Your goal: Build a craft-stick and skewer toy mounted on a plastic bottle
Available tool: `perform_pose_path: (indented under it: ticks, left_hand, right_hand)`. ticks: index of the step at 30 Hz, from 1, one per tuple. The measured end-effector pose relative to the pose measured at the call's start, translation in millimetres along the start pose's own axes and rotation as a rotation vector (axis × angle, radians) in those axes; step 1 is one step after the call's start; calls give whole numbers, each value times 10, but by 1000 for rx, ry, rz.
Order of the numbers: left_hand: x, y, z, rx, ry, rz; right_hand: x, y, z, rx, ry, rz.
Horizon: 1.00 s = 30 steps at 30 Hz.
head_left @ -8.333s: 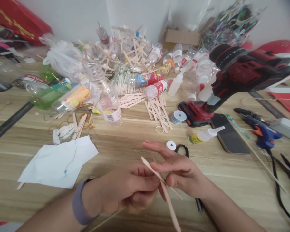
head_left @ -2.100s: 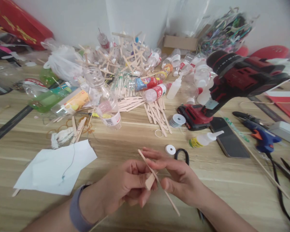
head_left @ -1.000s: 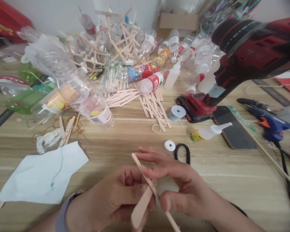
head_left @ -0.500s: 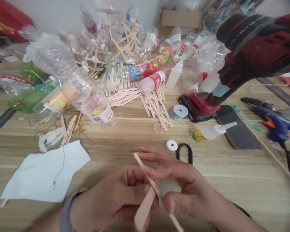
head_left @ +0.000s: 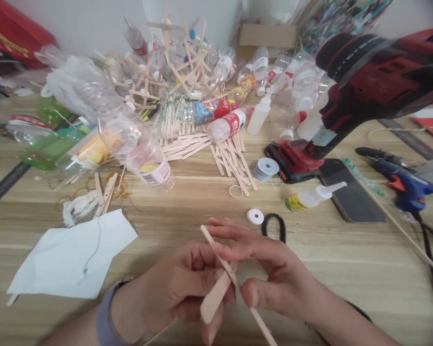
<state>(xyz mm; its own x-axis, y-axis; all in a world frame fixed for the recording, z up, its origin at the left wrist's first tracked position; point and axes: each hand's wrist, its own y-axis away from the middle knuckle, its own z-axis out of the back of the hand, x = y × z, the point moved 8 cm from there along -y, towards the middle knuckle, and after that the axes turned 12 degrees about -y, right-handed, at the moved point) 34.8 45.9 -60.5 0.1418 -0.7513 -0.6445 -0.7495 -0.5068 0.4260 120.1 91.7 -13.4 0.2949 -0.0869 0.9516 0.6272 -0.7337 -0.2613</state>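
My left hand (head_left: 193, 286), a band on its wrist, pinches a flat wooden stick (head_left: 215, 298) whose wide end points down toward the bottom edge. A second, longer wooden stick (head_left: 222, 262) crosses over the first and slants from upper left to lower right. My right hand (head_left: 267, 269) is on the longer stick, with fingers along its upper part and the thumb beside its lower part. Where the two sticks meet, my left fingertips partly hide the joint. A thin strand shows below my left hand.
Black scissor handle (head_left: 275, 228) and white disc (head_left: 255, 216) lie just beyond my right hand. White paper (head_left: 72, 259) is at left. Farther back are loose sticks (head_left: 231, 158), bottles (head_left: 227, 125), a spool (head_left: 266, 168), a red drill (head_left: 378, 81), a phone (head_left: 351, 192) and a glue gun (head_left: 404, 180).
The wide end of the shorter stick has tilted up slightly, and a thin strand now shows below my left hand. The view has shifted a little; both hands keep nearly the same pose.
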Motion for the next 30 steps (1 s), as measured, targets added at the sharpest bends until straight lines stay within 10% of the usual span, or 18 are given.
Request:
perform_pose_path:
  ticks: [30]
  left_hand:
    - [40, 7, -25, -2, 25, 38]
  right_hand:
    - [-30, 105, 8, 0, 126, -11]
